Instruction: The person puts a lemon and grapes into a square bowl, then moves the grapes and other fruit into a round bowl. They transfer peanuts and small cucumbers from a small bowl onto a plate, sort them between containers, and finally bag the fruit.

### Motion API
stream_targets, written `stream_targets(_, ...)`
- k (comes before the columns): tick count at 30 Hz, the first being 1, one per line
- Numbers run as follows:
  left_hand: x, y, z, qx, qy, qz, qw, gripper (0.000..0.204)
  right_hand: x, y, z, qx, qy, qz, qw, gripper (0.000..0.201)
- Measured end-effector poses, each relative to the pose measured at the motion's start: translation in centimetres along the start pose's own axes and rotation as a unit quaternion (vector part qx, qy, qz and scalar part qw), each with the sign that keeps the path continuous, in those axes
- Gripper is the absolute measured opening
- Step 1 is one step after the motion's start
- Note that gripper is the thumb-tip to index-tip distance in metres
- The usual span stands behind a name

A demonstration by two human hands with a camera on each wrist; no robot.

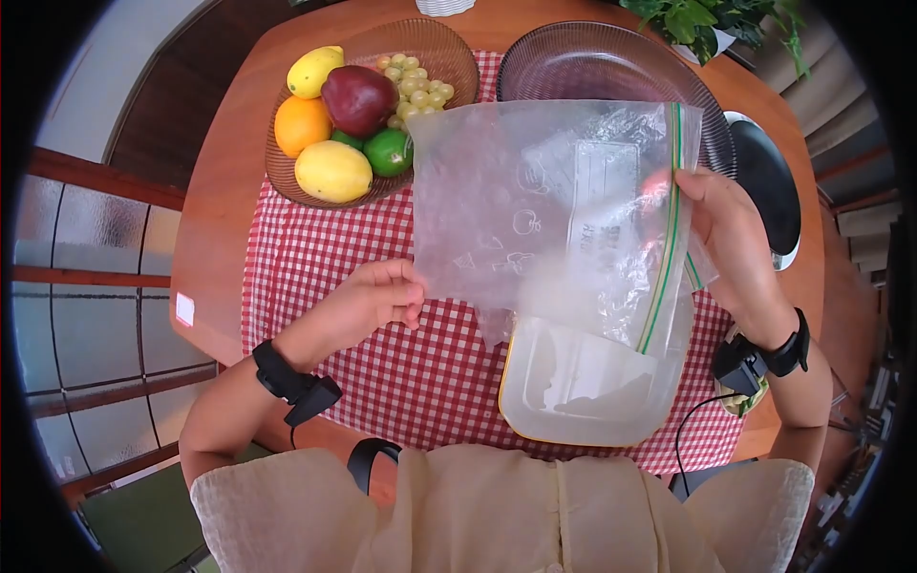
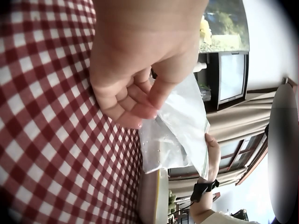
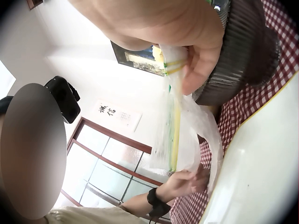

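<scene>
A clear zip-top plastic bag (image 1: 497, 201) with a green and yellow zip strip and printed fruit outlines is held up between both hands. My right hand (image 1: 726, 234) grips the zip edge, its thumb on the near face. At the opposite end, my left hand (image 1: 377, 298) pinches a lower corner; the left wrist view shows thumb and fingertips (image 2: 145, 112) meeting on the plastic. Below the bag stands a white rectangular tub (image 1: 583, 396) with a yellow rim, its far part covered by the bag.
A ribbed amber plate (image 1: 439, 48) at the back left carries lemons, an orange, a dark red fruit, green fruit and grapes. A dark ribbed plate (image 1: 592, 48) stands behind the bag, a black oval dish (image 1: 769, 191) at right. A red checked cloth (image 1: 382, 382) covers the table's middle.
</scene>
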State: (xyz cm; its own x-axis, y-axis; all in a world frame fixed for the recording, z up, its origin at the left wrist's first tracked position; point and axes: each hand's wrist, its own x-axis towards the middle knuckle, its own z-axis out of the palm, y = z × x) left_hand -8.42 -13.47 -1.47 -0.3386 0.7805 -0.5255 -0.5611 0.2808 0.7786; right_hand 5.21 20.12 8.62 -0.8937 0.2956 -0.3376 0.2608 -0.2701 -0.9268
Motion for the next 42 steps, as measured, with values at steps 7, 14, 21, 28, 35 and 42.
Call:
stream_targets(7, 0.4, -1.3, 0.9, -0.095, 0.105, 0.022, 0.990, 0.013, -0.1, 0.4, 0.1, -0.019, -0.009, -0.017, 1.000, 0.032)
stream_targets(14, 1.2, -0.1, 2.5, 0.004, 0.141, 0.170, 0.975, 0.031, -0.1, 0.2, -0.9, -0.001, 0.008, -0.026, 1.000, 0.031)
stream_targets(21, 2.6, 3.0, 5.3, 0.006, 0.187, 0.233, 0.954, 0.037, -0.6, 0.1, -0.4, -0.056, -0.077, -0.023, 0.995, 0.028)
stream_targets(28, 2.8, 2.8, 5.1, -0.116, 0.287, 0.277, 0.910, 0.017, -0.8, -0.2, -0.9, -0.231, -0.092, -0.016, 0.968, 0.026)
stream_targets(35, 1.0, 3.3, 3.6, 0.182, 0.335, 0.342, 0.859, 0.026, -1.3, 0.1, -0.1, -0.184, -0.153, -0.055, 0.969, 0.026)
stream_targets(42, -0.3, 8.8, 7.6, 0.677, 0.284, 0.479, 0.482, 0.051, -1.3, -0.6, 1.7, -0.339, -0.265, -0.229, 0.873, 0.021)
